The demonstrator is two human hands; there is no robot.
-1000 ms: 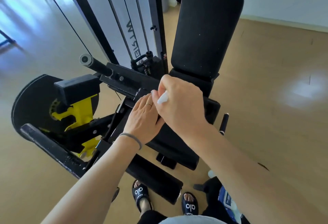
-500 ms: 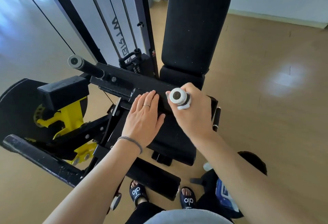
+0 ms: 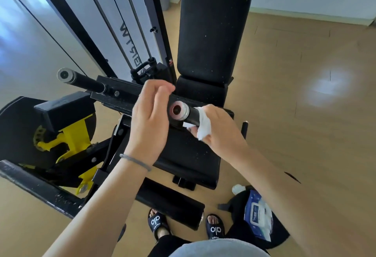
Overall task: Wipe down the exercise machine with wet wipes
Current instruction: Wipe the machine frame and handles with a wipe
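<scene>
Head view: a handle bar (image 3: 186, 113) of the exercise machine (image 3: 211, 32) is being wiped, its silver end cap pointing up at the camera. A white wet wipe (image 3: 203, 125) is being wrapped round the black shaft by the right hand (image 3: 218, 132), whose grip is closed on the wipe and the bar together. The left hand (image 3: 150, 122) is being held just beside the end cap, fingers loosely extended, with nothing seen in its grip (whether it is touching the cap cannot be told).

The step in hand is being judged as the rubbing of this handle; the next move is probably calling for the wipe to be drawn along the shaft or turned round it, then carried to the seat pad (image 3: 189, 155) beneath.

Writing is being picked out: "alo" on both black slides (image 3: 215, 229), and mirrored letters on the white weight-stack cover (image 3: 130, 47), not readable with certainty. A blue pack of wipes (image 3: 258, 214) is lying on the floor by the right foot, its label too small to read.
</scene>
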